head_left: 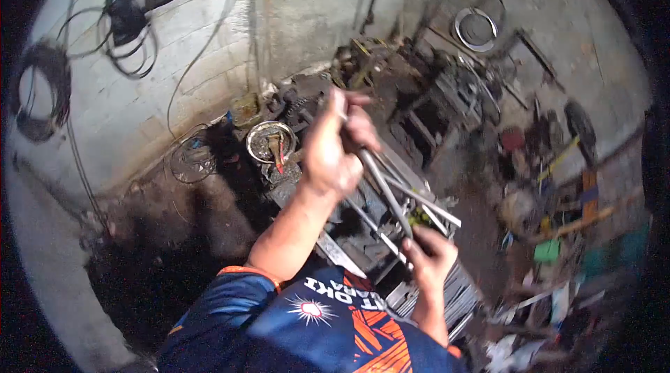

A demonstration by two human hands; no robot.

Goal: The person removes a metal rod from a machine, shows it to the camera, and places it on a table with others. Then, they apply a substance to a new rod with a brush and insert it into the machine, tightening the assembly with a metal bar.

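A long grey metal rod (388, 195) runs slantwise between my two hands. My left hand (338, 146) is raised over the cluttered workbench and its fingers are wrapped round the upper end of the rod; motion smears it a little. Lower and to the right, my right hand (431, 253) grips the other end. Beneath the rod, several pale metal bars (440, 211) lie across the bench. What the upper end of the rod looks like is hidden by my left hand.
A round pan (252, 137) holding a red-handled brush (279, 157) stands left of my left hand. Cables (132, 45) hang on the left wall. Dark machine parts (447, 104) crowd the far side. A green block (546, 251) and scrap lie to the right.
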